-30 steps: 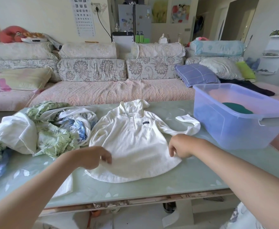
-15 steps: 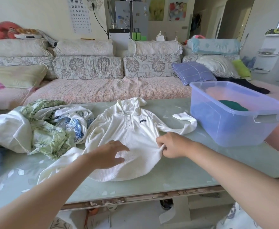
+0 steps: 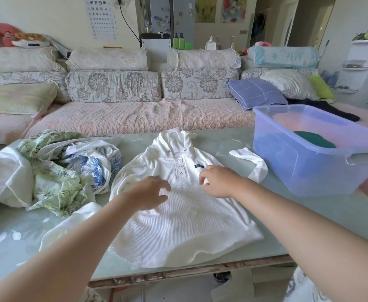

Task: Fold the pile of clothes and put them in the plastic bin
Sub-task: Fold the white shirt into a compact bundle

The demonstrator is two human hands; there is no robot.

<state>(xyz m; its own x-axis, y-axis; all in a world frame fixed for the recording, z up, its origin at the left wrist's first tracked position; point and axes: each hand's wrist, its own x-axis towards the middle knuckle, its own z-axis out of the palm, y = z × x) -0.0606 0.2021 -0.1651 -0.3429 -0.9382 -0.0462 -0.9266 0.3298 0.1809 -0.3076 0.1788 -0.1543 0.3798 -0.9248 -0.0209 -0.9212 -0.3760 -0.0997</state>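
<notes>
A white long-sleeved shirt [image 3: 185,223] lies front up on the glass table, collar away from me. My left hand [image 3: 150,192] hovers over its left chest with fingers loosely spread, holding nothing. My right hand [image 3: 219,182] sits on the right chest beside the small dark label and pinches a bit of the white fabric between thumb and fingers. The shirt's right sleeve [image 3: 255,164] curls toward the translucent blue plastic bin [image 3: 305,171], which holds a green garment [image 3: 314,139]. A crumpled pile of clothes [image 3: 54,171] lies to the left.
The table's front edge [image 3: 200,271] runs just under the shirt's hem. A sofa with floral cushions [image 3: 113,88] stands behind the table. The bin takes up the table's right end, and the pile covers its left end.
Both hands have moved from the shirt's lower sides up and inward to its chest. My left hand let go of the hem and opened; my right hand still pinches fabric.
</notes>
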